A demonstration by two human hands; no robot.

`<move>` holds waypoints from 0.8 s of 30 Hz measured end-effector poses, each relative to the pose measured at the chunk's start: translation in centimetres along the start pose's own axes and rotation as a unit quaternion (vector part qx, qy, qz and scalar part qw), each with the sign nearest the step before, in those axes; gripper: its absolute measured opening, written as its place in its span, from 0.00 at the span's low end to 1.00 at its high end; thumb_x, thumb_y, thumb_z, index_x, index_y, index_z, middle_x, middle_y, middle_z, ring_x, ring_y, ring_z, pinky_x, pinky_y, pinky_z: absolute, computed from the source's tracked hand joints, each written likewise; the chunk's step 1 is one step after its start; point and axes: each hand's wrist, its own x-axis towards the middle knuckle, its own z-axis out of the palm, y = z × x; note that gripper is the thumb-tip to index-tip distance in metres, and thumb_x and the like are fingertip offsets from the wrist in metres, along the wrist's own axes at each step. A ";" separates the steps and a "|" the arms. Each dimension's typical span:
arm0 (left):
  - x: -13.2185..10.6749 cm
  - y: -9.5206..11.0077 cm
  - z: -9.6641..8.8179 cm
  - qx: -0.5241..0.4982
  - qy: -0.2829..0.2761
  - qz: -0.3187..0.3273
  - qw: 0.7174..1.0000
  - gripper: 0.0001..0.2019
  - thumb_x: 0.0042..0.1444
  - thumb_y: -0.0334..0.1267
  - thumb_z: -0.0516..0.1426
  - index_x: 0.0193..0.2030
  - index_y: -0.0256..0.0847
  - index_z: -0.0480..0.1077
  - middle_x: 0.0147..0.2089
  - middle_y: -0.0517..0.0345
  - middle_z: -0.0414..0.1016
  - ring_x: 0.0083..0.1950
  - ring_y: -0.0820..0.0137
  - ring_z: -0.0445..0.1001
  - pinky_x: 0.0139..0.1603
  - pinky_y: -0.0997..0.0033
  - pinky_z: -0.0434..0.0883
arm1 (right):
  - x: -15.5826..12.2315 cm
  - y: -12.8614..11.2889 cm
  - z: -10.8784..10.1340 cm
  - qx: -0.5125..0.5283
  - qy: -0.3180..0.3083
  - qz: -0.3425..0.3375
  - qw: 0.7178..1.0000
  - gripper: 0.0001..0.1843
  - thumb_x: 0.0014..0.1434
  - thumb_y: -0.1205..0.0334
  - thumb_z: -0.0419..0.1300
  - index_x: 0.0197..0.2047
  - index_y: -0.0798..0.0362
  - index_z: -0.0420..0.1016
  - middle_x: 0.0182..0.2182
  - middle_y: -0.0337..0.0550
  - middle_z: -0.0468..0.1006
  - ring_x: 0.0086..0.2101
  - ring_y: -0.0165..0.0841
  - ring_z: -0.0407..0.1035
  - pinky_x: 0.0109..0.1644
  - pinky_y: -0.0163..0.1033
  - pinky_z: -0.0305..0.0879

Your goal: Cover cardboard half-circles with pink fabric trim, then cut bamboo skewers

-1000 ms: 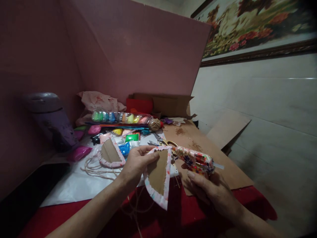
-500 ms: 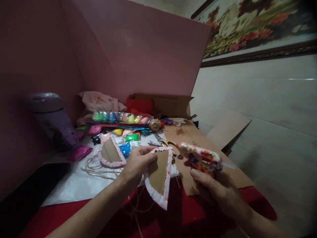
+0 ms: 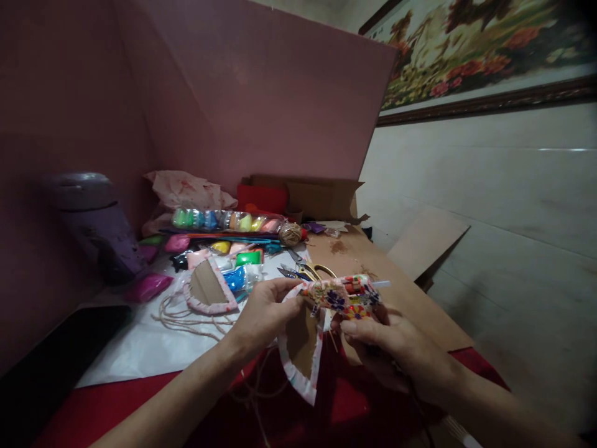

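My left hand [image 3: 273, 305] pinches the top of a curved cardboard piece [image 3: 302, 345], whose edges are wrapped in pale floral fabric. Wrapped round a flower-decorated hot glue gun [image 3: 342, 295] is my right hand [image 3: 389, 348]. A translucent glue stick [image 3: 382, 284] pokes out of the gun's back end. The gun's front lies over the top edge of the piece, beside my left fingers; its tip is hidden. A second fabric-edged cardboard piece [image 3: 208, 287] rests on the white sheet to the left. Gold-handled scissors [image 3: 321, 271] lie just behind the gun.
Twine [image 3: 186, 323] trails over the white sheet [image 3: 125, 354]. Bagged coloured clay [image 3: 249, 257] and a twine ball [image 3: 290, 233] sit farther back. A purple bottle [image 3: 100, 230] stands left, near a dark flat object [image 3: 69, 354]. Brown cardboard [image 3: 410, 298] covers the right side.
My right hand has brought the glue gun leftward, onto the top edge of the cardboard piece. The piece in my left hand has shifted slightly.
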 end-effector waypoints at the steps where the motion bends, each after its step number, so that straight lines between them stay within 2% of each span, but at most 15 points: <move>1: 0.0 0.0 0.0 0.006 -0.004 0.002 1.000 0.12 0.46 0.33 0.59 0.38 0.36 0.76 0.33 0.54 0.79 0.34 0.70 0.74 0.34 0.75 0.67 | 0.0 0.0 0.0 0.000 -0.002 0.002 1.000 0.20 0.54 0.50 0.56 0.17 0.53 0.60 0.08 0.30 0.55 0.09 0.20 0.45 0.10 0.27 0.40; 4: 0.0 0.1 0.1 0.014 -0.007 0.007 1.000 0.12 0.45 0.32 0.58 0.39 0.36 0.76 0.34 0.54 0.79 0.35 0.70 0.74 0.36 0.74 0.67 | 0.1 -0.1 0.1 -0.008 -0.002 -0.003 1.000 0.21 0.54 0.51 0.56 0.17 0.54 0.60 0.07 0.30 0.55 0.08 0.20 0.46 0.10 0.27 0.39; 11: -0.3 0.5 0.3 0.035 -0.001 0.004 0.999 0.14 0.44 0.29 0.56 0.39 0.36 0.76 0.33 0.55 0.79 0.33 0.70 0.73 0.32 0.75 0.66 | -0.1 -0.5 0.4 0.000 -0.002 0.007 1.000 0.20 0.54 0.50 0.56 0.18 0.54 0.61 0.08 0.29 0.54 0.09 0.19 0.45 0.10 0.26 0.40; 17: -0.3 0.5 0.4 0.025 -0.006 0.017 1.000 0.13 0.44 0.29 0.56 0.38 0.38 0.77 0.34 0.54 0.79 0.36 0.68 0.74 0.35 0.72 0.67 | -0.3 -0.8 0.7 0.007 0.000 0.015 1.000 0.20 0.54 0.50 0.56 0.19 0.54 0.63 0.10 0.29 0.54 0.11 0.19 0.44 0.10 0.26 0.41; 24: -0.4 0.7 0.5 0.023 -0.006 0.014 1.000 0.13 0.43 0.28 0.56 0.37 0.38 0.77 0.33 0.55 0.79 0.34 0.69 0.73 0.33 0.74 0.67 | -0.3 -0.5 0.8 0.004 -0.007 0.012 1.000 0.20 0.55 0.49 0.56 0.20 0.55 0.63 0.10 0.29 0.56 0.10 0.19 0.45 0.10 0.26 0.40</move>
